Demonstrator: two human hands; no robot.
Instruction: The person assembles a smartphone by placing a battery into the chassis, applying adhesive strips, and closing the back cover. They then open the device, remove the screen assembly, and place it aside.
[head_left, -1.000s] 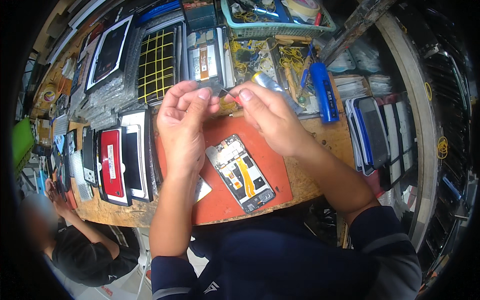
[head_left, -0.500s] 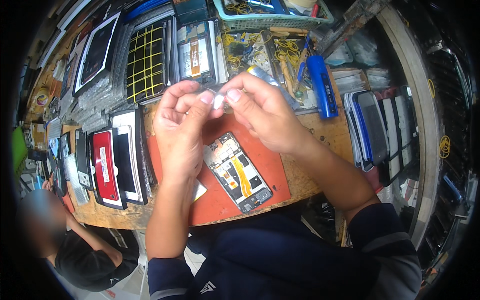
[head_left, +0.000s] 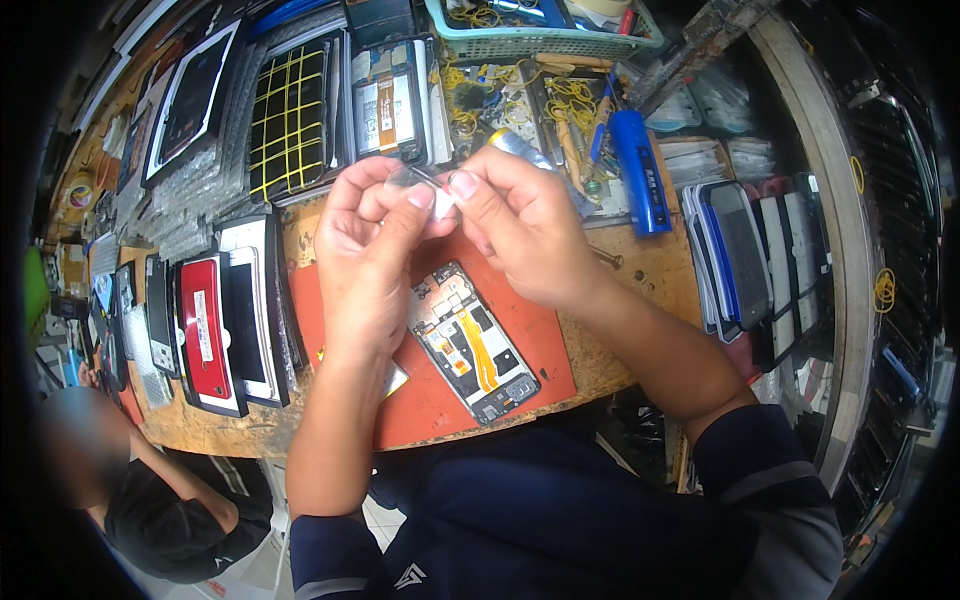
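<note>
Red bit seen earlier now out of view; small white piece (head_left: pixel 442 206) shows between fingertips. Left hand (head_left: pixel 368 245) pinches clear glossy film (head_left: pixel 403 177); right hand (head_left: pixel 525 225) has thumb and forefinger pressed together, contents unclear. Opened rectangular phone (head_left: pixel 475 345) below, on flat orange mat (head_left: pixel 408 428).

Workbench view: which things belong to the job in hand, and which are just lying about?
Likely in the job:
- small pale piece between left hand and right hand
- opened phone
- orange mat under it

Apparently lying about:
- blue cylinder
- teal basket
- red panel
</note>
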